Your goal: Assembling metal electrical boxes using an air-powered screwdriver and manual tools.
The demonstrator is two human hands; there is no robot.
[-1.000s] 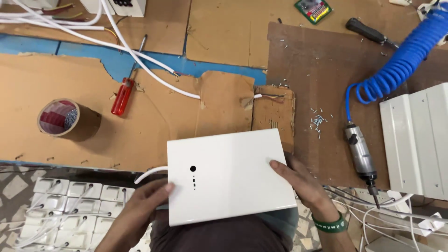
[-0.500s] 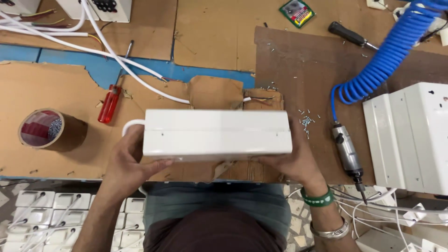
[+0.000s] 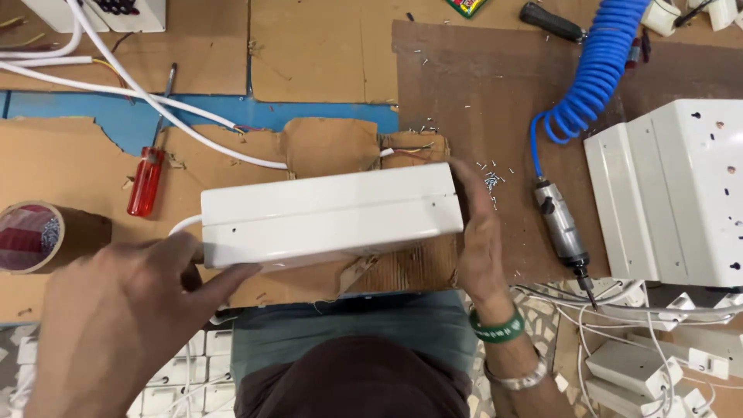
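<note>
A white rectangular box casing [image 3: 329, 213] stands on its long edge on the cardboard-covered bench, its narrow side facing up. My right hand [image 3: 476, 236] grips its right end, fingers wrapped over the far side. At the casing's left end is my left hand [image 3: 124, 310], fingers spread, the thumb touching the lower left corner. A white cable [image 3: 182, 226] comes out at the casing's left end.
A red-handled screwdriver [image 3: 145, 179] lies left of the casing, a tape roll [image 3: 31, 236] at the far left. A pneumatic screwdriver [image 3: 563, 232] on a blue coiled hose [image 3: 596, 70] lies to the right, beside stacked white casings [image 3: 681, 193]. White cables cross the top left.
The casing went from lying flat, face up, to standing on its edge. My left hand has slid back from gripping the left end to just touching the corner.
</note>
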